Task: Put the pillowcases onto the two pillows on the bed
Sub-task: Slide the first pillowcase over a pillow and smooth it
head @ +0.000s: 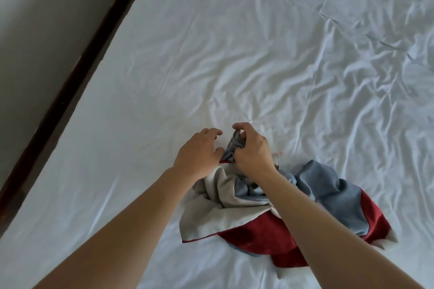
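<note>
A crumpled heap of pillowcase cloth point(265, 225), in red, grey-blue and beige, lies on the white bed sheet point(234, 54) near the lower middle. My right hand point(252, 150) pinches a bunched grey-blue edge of the cloth and lifts it off the heap. My left hand point(198, 153) hovers just left of that edge with fingers spread, its thumb touching the cloth; it holds nothing that I can see. No pillow is in view.
A dark wooden bed frame edge point(77, 73) runs diagonally along the left, with a grey wall point(42, 19) beyond it. The wrinkled sheet stretches far ahead and to the right.
</note>
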